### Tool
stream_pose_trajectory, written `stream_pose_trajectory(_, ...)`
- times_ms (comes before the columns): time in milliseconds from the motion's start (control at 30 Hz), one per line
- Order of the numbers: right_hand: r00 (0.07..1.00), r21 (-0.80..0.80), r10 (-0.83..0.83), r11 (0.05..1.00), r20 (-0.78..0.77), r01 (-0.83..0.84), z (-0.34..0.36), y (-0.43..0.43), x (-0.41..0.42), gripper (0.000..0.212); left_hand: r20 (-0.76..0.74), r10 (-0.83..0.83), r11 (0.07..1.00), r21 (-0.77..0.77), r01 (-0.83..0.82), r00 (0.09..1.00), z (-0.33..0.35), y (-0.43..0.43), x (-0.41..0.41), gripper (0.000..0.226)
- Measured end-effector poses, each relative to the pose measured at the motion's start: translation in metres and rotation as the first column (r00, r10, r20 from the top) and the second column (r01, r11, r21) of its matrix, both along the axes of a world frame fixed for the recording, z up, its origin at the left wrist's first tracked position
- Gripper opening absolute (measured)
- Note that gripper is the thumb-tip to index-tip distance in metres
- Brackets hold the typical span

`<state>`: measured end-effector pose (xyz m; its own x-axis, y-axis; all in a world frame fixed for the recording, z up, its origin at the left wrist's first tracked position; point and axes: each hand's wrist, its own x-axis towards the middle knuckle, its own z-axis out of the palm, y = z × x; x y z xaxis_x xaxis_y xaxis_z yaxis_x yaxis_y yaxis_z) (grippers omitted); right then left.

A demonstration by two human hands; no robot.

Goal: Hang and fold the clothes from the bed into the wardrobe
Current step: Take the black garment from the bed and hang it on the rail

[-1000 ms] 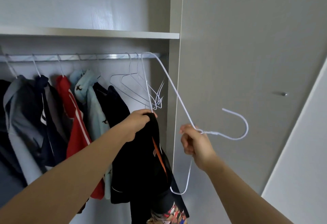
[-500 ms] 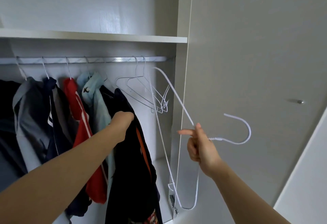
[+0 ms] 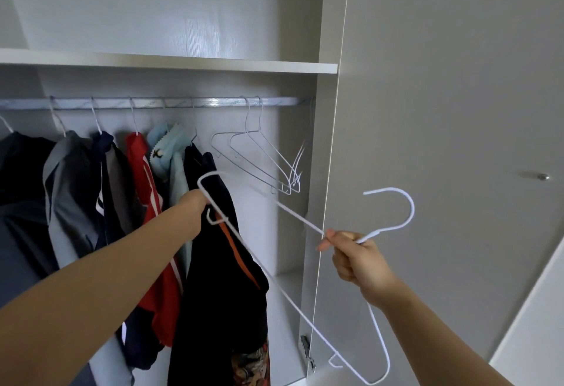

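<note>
- Both hands are busy: the left hand (image 3: 197, 205) is bunched round the top of the black garment (image 3: 219, 278) and holds it up in front of the open wardrobe, while the right hand (image 3: 357, 259) pinches the white hanger (image 3: 369, 236) at its neck, just below the hook
- That hanger is tilted, with its hook pointing right toward the door and its far shoulder end up against the garment's top beside the left hand; I'd judge this is to thread it into the neck opening, though I can't tell whether the wire is inside the cloth yet
- Held from one bunched point, the garment drops straight and limp, showing an orange stripe; it hangs just in front of the clothes already put away and is not yet on the rail (image 3: 183, 102)
- Along that rail a grey top (image 3: 70, 172), a red one (image 3: 142, 169) and a pale blue one (image 3: 169, 149) sit to the left, with empty hangers (image 3: 259, 159) to the right, which looks like the likely slot for this one
- Above the rail runs a pale shelf (image 3: 168, 62); the wardrobe door (image 3: 442, 95) stands on the right with a small knob (image 3: 542, 176); the bed is out of view
</note>
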<state>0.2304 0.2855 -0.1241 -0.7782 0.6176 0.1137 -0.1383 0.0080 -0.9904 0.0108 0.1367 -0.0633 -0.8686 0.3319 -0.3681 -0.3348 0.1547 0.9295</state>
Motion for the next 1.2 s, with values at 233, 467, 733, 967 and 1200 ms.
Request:
stream_pose_trajectory(233,0.995,0.046,-0.014,0.999,0.101,0.009,-0.001,0.005,0.009,0.039,-0.190,-0.060,0.998,-0.042,0.053,0.980,-0.009,-0.002,-0.015,0.018)
stream_pose_trajectory(467,0.977,0.109,-0.014,0.994,0.215,-0.010,-0.001,-0.001,0.013,0.044,-0.716,-0.307,0.910,-0.413,-0.026,0.627,-0.027,0.005,-0.007,0.007)
stream_pose_trajectory(733,0.964,0.155,-0.062,0.988,0.259,0.021,0.001,-0.018,0.004,0.044,-0.774,-0.511,0.843,-0.536,0.043,0.374,-0.022,0.016,0.044,0.009)
stream_pose_trajectory(967,0.977,0.156,-0.057,0.987,0.206,0.025,0.008,-0.037,-0.015,0.050,-0.657,-0.513,0.853,-0.317,0.415,0.553,-0.018,0.033,0.097,0.018)
stream_pose_trajectory(1200,0.979,0.162,-0.179,0.973,0.099,0.161,0.022,-0.023,-0.010,0.045,-0.793,-0.608,0.779,-0.588,0.216,0.033,-0.007,0.017,0.079,0.005)
